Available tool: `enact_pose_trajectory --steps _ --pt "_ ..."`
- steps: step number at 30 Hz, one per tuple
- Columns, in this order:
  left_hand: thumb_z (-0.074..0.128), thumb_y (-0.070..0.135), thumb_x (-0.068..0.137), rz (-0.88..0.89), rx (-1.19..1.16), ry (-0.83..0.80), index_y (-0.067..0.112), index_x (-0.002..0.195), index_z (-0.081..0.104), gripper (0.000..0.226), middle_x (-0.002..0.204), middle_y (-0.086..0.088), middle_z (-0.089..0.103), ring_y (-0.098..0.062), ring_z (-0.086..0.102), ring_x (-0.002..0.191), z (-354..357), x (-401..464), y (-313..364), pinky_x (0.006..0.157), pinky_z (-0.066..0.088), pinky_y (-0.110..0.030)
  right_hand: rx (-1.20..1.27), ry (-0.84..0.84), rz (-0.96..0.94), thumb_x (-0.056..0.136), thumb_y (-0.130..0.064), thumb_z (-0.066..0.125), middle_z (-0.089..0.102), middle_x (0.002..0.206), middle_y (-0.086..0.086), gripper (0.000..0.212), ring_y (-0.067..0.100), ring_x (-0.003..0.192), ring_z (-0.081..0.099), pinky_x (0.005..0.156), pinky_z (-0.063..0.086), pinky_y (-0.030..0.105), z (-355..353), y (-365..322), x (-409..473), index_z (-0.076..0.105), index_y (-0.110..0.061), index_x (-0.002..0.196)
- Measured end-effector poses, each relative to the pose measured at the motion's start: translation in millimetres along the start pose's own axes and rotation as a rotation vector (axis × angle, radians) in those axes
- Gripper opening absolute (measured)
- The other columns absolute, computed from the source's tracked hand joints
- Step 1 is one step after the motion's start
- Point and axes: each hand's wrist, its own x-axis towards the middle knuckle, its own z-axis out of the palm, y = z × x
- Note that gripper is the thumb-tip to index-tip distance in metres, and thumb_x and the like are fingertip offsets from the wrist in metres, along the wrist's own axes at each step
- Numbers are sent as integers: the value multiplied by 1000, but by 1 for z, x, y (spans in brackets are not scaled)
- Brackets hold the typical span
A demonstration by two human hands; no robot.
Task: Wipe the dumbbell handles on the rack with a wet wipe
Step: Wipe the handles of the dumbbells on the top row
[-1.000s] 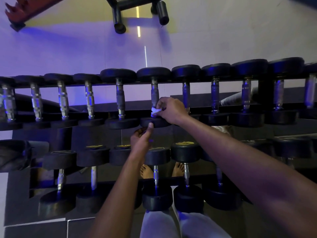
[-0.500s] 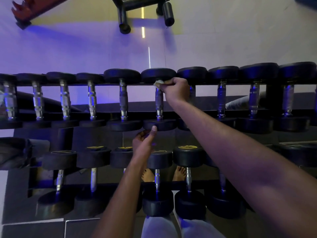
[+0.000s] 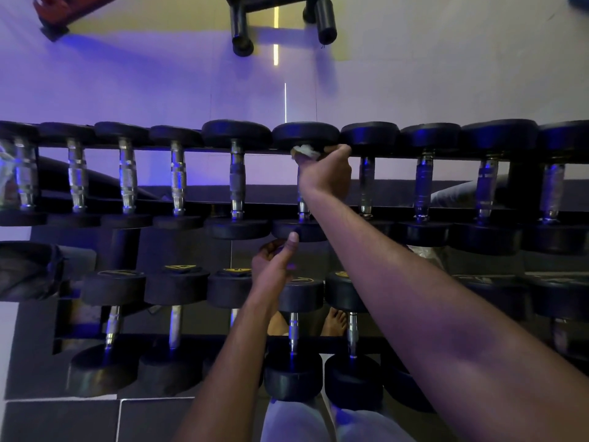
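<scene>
A two-tier rack (image 3: 350, 151) holds rows of black dumbbells with chrome handles. My right hand (image 3: 325, 169) grips a crumpled white wet wipe (image 3: 304, 151) around the far end of one upper-row dumbbell's handle (image 3: 302, 208), just below its far head (image 3: 305, 135). Most of that handle is hidden by my hand and wrist. My left hand (image 3: 275, 266) holds the near head (image 3: 299, 229) of the same dumbbell, thumb on its rim and fingers curled beneath it.
Neighbouring handles stand close on both sides, one to the left (image 3: 237, 180) and one to the right (image 3: 366, 183). The lower row (image 3: 299, 295) sits under my forearms. A black machine frame (image 3: 242, 30) stands on the floor beyond. My bare feet (image 3: 333, 322) show below.
My right hand slid the wipe from the near end of the handle up to its far end by the far head. My left hand stayed on the near head.
</scene>
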Motion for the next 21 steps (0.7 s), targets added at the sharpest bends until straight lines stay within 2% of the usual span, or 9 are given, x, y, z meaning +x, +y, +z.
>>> enact_pose_trajectory --steps 2,5,9,11,12,14,16,18,21 --pt "88 73 74 -4 -10 3 20 118 78 70 113 -9 81 -10 69 71 0 0 -1 73 61 -35 -37 39 0 78 -47 88 75 108 0 58 29 99 73 73 51 37 4 -4 -4 51 -22 116" --pt "89 68 77 -17 -32 2 18 119 78 66 120 -9 80 -14 69 77 1 0 -1 77 62 -36 -4 45 11 78 -46 88 76 105 -1 51 27 98 72 70 44 33 7 -1 -4 57 -23 110" --pt "89 69 73 -18 -30 -2 18 117 79 68 116 -8 81 -17 69 79 0 0 1 79 61 -39 162 -64 25 70 -48 93 77 85 -10 37 18 83 72 72 53 31 -3 11 5 68 -26 87" --pt "91 69 74 -15 -25 2 18 117 79 67 118 -10 81 -17 69 79 0 1 0 78 61 -38 275 -150 105 69 -39 96 76 75 -11 31 13 72 72 70 60 31 -7 17 16 72 -23 80" --pt "91 70 73 -13 -30 0 19 117 79 69 119 -10 81 -17 69 79 0 1 0 78 61 -38 358 -208 182 73 -30 95 77 76 -9 24 14 72 73 71 63 33 -9 19 21 74 -20 82" --pt "90 76 66 -9 -30 -12 20 116 80 76 119 -11 80 -15 70 80 0 1 -1 78 62 -38 507 -355 351 88 -10 81 80 90 -1 12 18 83 76 72 65 38 -14 19 30 76 -17 96" --pt "91 77 67 -5 -30 -21 19 116 80 77 119 -12 80 -15 71 79 0 1 -2 79 62 -38 514 -481 439 98 -2 64 80 100 3 20 16 84 77 64 59 33 -21 14 35 73 -15 110" --pt "90 73 71 -4 -31 -14 19 117 80 72 118 -12 81 -16 71 80 0 0 -1 81 63 -39 465 -533 415 101 -1 55 82 97 6 24 15 78 79 62 56 30 -26 9 37 71 -13 114" --pt "89 74 69 -7 -21 -14 19 118 80 74 119 -11 81 -18 72 81 -1 1 -2 86 64 -43 391 -547 309 101 -4 56 81 103 8 18 21 90 80 80 64 38 -27 6 39 70 -15 106"
